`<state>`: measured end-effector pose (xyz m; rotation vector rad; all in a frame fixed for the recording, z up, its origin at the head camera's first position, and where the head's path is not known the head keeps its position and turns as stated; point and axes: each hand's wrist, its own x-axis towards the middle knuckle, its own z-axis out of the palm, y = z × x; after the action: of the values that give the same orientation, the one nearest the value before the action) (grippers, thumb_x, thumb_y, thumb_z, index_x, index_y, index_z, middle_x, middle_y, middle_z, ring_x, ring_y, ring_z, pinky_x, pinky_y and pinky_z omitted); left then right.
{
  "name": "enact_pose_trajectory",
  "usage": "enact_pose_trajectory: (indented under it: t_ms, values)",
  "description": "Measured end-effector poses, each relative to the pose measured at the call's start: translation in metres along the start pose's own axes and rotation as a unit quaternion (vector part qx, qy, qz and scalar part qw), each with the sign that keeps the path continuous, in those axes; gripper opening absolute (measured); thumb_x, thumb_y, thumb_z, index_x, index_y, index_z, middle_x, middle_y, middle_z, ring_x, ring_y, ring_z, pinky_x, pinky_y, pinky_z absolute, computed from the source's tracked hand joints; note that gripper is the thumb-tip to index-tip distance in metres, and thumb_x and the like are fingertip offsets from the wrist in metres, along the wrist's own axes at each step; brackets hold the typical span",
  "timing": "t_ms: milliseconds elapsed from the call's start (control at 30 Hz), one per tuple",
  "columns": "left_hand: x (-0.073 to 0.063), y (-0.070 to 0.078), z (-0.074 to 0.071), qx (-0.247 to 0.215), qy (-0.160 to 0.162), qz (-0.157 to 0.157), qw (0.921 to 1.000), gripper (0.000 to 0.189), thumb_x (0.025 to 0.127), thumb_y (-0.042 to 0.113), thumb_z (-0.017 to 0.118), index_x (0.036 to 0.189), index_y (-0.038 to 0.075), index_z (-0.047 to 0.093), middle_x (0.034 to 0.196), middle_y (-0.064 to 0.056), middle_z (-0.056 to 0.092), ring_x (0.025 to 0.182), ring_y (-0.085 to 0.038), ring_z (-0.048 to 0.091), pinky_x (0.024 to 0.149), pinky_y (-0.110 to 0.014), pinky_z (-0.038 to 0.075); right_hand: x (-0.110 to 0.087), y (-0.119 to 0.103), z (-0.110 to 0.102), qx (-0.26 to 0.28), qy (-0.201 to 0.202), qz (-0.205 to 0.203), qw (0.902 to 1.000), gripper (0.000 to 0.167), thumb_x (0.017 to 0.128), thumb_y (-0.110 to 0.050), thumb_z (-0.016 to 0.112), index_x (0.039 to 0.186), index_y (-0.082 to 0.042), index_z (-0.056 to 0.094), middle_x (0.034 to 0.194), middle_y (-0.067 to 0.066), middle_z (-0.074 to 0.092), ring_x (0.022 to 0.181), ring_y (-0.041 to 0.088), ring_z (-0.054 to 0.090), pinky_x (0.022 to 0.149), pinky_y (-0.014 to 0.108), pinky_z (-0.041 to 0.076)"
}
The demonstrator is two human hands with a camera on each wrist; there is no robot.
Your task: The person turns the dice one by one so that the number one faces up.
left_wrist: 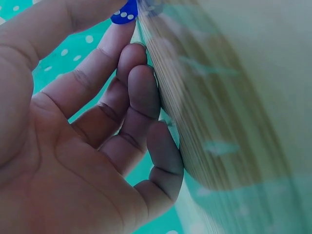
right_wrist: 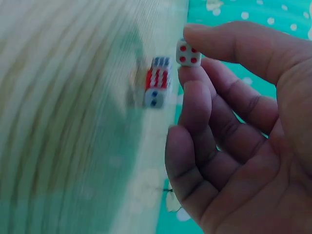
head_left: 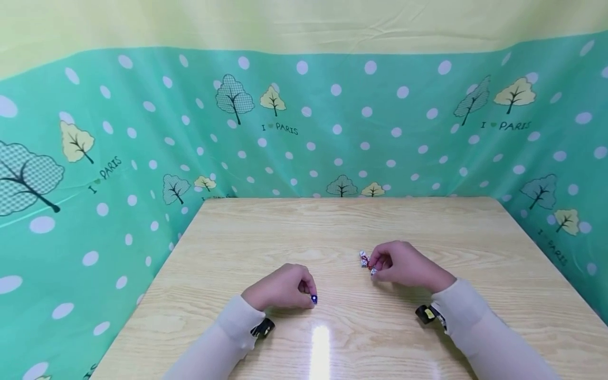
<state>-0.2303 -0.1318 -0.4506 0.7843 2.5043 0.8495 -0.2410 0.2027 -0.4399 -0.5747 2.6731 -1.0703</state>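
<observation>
Between thumb and index finger, my left hand pinches a blue die with white pips, low at the tabletop. In the left wrist view the blue die is cut off by the top edge, and the other fingers curl loosely against the table. My right hand pinches a white die whose facing side shows red pips. Right beside those fingertips, a short row of dice stands on the table: a red die sits between a white die and another white die.
A light wood-grain table spreads under both hands. Green dotted cloth printed with trees hangs along its back and sides. Light glares off the table near the front. Each wrist wears a small black camera.
</observation>
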Motion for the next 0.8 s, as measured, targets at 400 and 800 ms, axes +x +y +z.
enact_pose_trajectory:
  t_ms: [400,800]
  values:
    - [0.001,-0.001,0.001,0.006,-0.005,0.009,0.9999,0.017,0.077,0.017,0.087,0.081,0.024,0.072,0.08,0.01,0.066,0.072,-0.005,0.057,0.068,-0.023,0.05,-0.008,-0.024,0.018,-0.04,-0.073,-0.077,0.9936,0.018,0.083,-0.009,0.083,0.092,-0.019,0.071,0.079,-0.009,0.066,0.073,0.008,0.061,0.066,0.025,0.054]
    - [0.003,0.0,0.0,0.013,-0.008,0.016,0.9997,0.016,0.078,0.016,0.087,0.082,0.022,0.072,0.079,0.011,0.066,0.072,-0.004,0.057,0.068,-0.022,0.051,-0.008,-0.024,0.026,-0.056,-0.091,-0.078,0.9912,0.02,0.08,-0.009,0.085,0.09,-0.02,0.071,0.082,-0.009,0.068,0.073,0.005,0.061,0.067,0.024,0.055]
